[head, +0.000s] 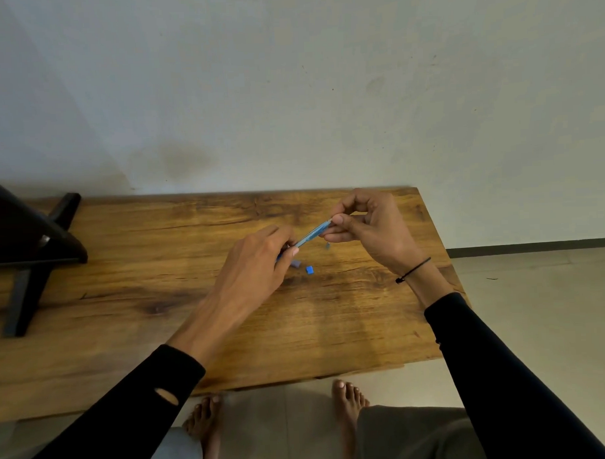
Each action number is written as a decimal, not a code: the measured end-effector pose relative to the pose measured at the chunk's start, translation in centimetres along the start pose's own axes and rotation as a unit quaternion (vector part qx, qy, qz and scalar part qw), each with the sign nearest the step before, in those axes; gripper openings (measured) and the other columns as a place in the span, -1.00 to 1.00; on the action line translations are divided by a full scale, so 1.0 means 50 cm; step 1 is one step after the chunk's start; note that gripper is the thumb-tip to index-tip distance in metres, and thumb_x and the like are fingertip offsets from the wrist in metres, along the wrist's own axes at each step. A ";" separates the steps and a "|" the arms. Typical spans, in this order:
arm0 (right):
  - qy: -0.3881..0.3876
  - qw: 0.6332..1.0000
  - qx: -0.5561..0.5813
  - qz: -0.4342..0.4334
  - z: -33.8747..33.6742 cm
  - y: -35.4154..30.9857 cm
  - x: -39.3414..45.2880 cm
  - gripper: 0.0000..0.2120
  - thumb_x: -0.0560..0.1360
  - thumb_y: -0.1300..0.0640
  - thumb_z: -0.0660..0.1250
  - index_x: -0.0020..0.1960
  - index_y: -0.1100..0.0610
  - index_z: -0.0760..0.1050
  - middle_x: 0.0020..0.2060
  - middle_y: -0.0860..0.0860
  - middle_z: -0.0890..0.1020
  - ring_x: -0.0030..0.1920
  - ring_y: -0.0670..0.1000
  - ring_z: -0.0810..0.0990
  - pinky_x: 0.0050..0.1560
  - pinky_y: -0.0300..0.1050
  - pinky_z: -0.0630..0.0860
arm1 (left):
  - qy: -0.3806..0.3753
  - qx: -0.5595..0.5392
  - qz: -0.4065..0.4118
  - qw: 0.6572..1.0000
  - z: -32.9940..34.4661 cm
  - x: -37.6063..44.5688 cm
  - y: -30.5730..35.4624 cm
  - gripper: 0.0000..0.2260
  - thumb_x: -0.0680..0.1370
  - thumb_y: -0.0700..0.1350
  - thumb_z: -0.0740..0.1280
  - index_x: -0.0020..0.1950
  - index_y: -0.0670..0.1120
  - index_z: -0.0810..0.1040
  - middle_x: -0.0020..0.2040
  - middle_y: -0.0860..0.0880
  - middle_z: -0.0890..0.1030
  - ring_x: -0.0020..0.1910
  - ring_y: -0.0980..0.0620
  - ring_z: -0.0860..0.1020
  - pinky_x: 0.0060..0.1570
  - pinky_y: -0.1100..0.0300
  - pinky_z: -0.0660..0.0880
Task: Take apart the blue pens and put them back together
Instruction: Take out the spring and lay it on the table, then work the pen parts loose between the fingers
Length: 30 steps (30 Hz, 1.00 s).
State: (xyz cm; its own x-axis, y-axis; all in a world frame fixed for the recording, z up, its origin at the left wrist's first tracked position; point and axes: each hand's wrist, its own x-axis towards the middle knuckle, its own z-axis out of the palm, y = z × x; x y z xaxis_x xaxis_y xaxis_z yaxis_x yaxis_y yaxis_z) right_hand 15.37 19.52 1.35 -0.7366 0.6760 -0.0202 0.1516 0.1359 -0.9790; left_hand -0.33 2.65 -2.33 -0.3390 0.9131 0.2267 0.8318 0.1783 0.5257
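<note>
A blue pen (312, 233) is held slanted above the wooden table (125, 304), between both hands. My left hand (258, 268) pinches its lower end. My right hand (369, 230) pinches the upper end between thumb and fingers. On the table just below the pen lie a small bright blue piece (309, 270), a pale bluish piece (296, 264) and a tiny grey piece (327, 245). The lower end of the pen is hidden inside my left fingers.
A black stand (31, 252) with angled legs sits at the table's left end. The table's right edge runs close to my right forearm, with tiled floor beyond. A wall rises directly behind the table. My bare feet show below the near edge.
</note>
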 end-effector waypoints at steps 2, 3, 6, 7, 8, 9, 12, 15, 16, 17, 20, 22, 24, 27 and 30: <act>-0.006 1.000 -0.005 -0.001 0.001 -0.001 -0.001 -0.95 0.61 0.43 0.38 0.00 0.33 0.59 -0.02 0.28 0.68 -0.08 0.17 0.83 -0.04 -0.04 0.77 | 0.000 0.005 -0.007 1.000 -0.001 -0.001 0.002 -0.94 0.68 -0.10 0.39 0.13 -0.03 0.62 -0.03 0.07 0.64 -0.16 0.09 0.58 -0.20 0.10 0.59; -0.007 1.000 -0.006 -0.001 0.001 -0.001 -0.002 -0.94 0.61 0.42 0.38 -0.01 0.32 0.59 -0.02 0.27 0.68 -0.08 0.17 0.83 -0.03 -0.04 0.77 | 0.002 0.003 -0.011 1.000 -0.002 -0.001 0.002 -0.94 0.68 -0.10 0.39 0.13 -0.03 0.63 -0.03 0.07 0.65 -0.16 0.10 0.58 -0.20 0.13 0.58; -0.011 1.000 -0.015 0.004 0.002 -0.002 -0.002 -0.91 0.62 0.42 0.38 -0.03 0.30 0.58 -0.04 0.24 0.69 -0.08 0.16 0.83 -0.02 -0.05 0.77 | 0.000 0.006 -0.016 1.000 -0.003 -0.001 0.003 -0.94 0.68 -0.09 0.39 0.13 -0.03 0.63 -0.05 0.10 0.64 -0.22 0.17 0.54 -0.24 0.20 0.52; -0.013 1.000 -0.022 0.006 0.002 -0.001 -0.001 -0.91 0.62 0.42 0.37 -0.03 0.29 0.58 -0.05 0.23 0.69 -0.08 0.15 0.83 -0.03 -0.06 0.76 | -0.003 0.011 -0.016 1.000 -0.003 0.000 0.004 -0.94 0.69 -0.09 0.38 0.12 -0.03 0.62 -0.06 0.11 0.62 -0.23 0.18 0.52 -0.26 0.20 0.49; -0.016 0.999 -0.032 0.009 0.002 -0.001 -0.001 -0.90 0.63 0.42 0.36 -0.04 0.29 0.58 -0.06 0.21 0.68 -0.09 0.13 0.83 -0.04 -0.09 0.76 | -0.005 0.018 -0.015 1.000 -0.004 0.000 0.004 -0.94 0.69 -0.08 0.37 0.12 -0.03 0.62 -0.06 0.11 0.61 -0.23 0.15 0.51 -0.26 0.19 0.47; -0.021 0.999 -0.045 0.012 0.002 0.000 0.000 -0.88 0.64 0.43 0.35 -0.04 0.28 0.57 -0.06 0.20 0.67 -0.10 0.12 0.83 -0.06 -0.12 0.75 | -0.006 0.029 -0.014 0.999 -0.006 -0.001 0.005 -0.93 0.70 -0.08 0.36 0.12 -0.03 0.61 -0.07 0.10 0.60 -0.22 0.10 0.52 -0.26 0.15 0.47; -0.038 0.995 -0.089 0.014 -0.001 0.002 -0.001 -0.85 0.65 0.46 0.30 -0.02 0.27 0.55 -0.07 0.20 0.65 -0.13 0.09 0.83 -0.10 -0.17 0.74 | -0.008 0.056 -0.012 0.998 -0.009 -0.001 0.005 -0.92 0.71 -0.08 0.32 0.12 -0.05 0.60 -0.04 0.06 0.60 -0.17 0.05 0.51 -0.22 0.09 0.49; -0.043 0.987 -0.156 0.008 -0.004 0.004 -0.001 -0.81 0.67 0.47 0.25 -0.01 0.24 0.54 -0.14 0.15 0.65 -0.17 0.04 0.81 -0.16 -0.19 0.73 | -0.011 0.073 -0.014 0.997 -0.011 0.000 0.007 -0.91 0.72 -0.07 0.32 0.15 -0.05 0.59 0.00 0.04 0.60 -0.14 0.06 0.48 -0.19 0.14 0.43; -0.046 0.981 -0.189 0.006 -0.004 0.004 -0.001 -0.77 0.67 0.47 0.23 -0.02 0.21 0.53 -0.16 0.13 0.64 -0.18 0.04 0.81 -0.17 -0.18 0.74 | -0.010 0.078 -0.013 0.997 -0.012 0.000 0.008 -0.90 0.72 -0.07 0.31 0.16 -0.05 0.59 0.01 0.03 0.60 -0.12 0.06 0.48 -0.17 0.15 0.41; -0.051 0.974 -0.222 0.005 -0.002 0.003 -0.001 -0.75 0.67 0.47 0.21 -0.04 0.18 0.52 -0.16 0.12 0.64 -0.18 0.05 0.80 -0.17 -0.17 0.74 | -0.009 0.081 -0.012 0.997 -0.013 0.000 0.009 -0.90 0.72 -0.07 0.31 0.16 -0.06 0.59 0.03 0.02 0.60 -0.11 0.07 0.47 -0.16 0.15 0.40; -0.062 0.955 -0.290 0.001 0.004 0.001 -0.003 -0.72 0.67 0.47 0.17 -0.05 0.17 0.52 -0.20 0.05 0.61 -0.21 0.04 0.78 -0.18 -0.16 0.74 | -0.013 0.092 -0.006 0.996 -0.016 -0.001 0.013 -0.88 0.73 -0.08 0.31 0.18 -0.07 0.60 0.05 -0.01 0.61 -0.09 0.09 0.43 -0.14 0.18 0.35; -0.054 0.953 -0.297 0.000 0.008 -0.001 -0.004 -0.72 0.67 0.45 0.18 -0.06 0.15 0.52 -0.22 0.01 0.61 -0.24 0.01 0.76 -0.19 -0.17 0.74 | -0.016 0.098 -0.004 0.995 -0.017 -0.002 0.016 -0.88 0.73 -0.08 0.30 0.18 -0.07 0.60 0.06 -0.02 0.62 -0.10 0.09 0.42 -0.15 0.19 0.32; -0.031 0.961 -0.274 0.008 0.011 -0.002 -0.002 -0.74 0.67 0.45 0.20 -0.07 0.18 0.54 -0.20 0.04 0.63 -0.27 0.02 0.76 -0.20 -0.14 0.74 | -0.012 0.099 -0.002 0.995 -0.020 -0.002 0.018 -0.88 0.73 -0.09 0.30 0.17 -0.08 0.60 0.06 -0.03 0.62 -0.10 0.08 0.43 -0.17 0.18 0.32; -0.005 0.978 -0.208 0.019 0.013 -0.002 -0.002 -0.80 0.66 0.46 0.25 -0.05 0.26 0.56 -0.20 0.11 0.66 -0.26 0.09 0.78 -0.21 -0.10 0.75 | -0.013 0.099 0.000 0.995 -0.026 -0.001 0.018 -0.88 0.74 -0.10 0.30 0.17 -0.09 0.60 0.05 -0.03 0.63 -0.08 0.06 0.50 -0.16 0.17 0.39; 0.002 0.989 -0.144 0.028 0.015 0.001 -0.003 -0.87 0.64 0.43 0.32 -0.04 0.29 0.58 -0.22 0.13 0.68 -0.27 0.10 0.79 -0.21 -0.11 0.75 | -0.008 0.090 -0.006 0.996 -0.030 -0.002 0.019 -0.89 0.73 -0.12 0.31 0.16 -0.10 0.61 0.04 -0.03 0.64 -0.10 0.07 0.49 -0.16 0.19 0.36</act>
State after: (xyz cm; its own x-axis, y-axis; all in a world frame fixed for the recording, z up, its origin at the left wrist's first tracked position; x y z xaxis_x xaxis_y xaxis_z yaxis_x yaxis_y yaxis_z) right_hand 15.02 18.88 1.15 -0.7196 0.6907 -0.0721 0.3743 0.2983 -0.8780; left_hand -0.18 2.16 -0.63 -0.3438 0.9157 0.2083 0.8938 0.2510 0.3717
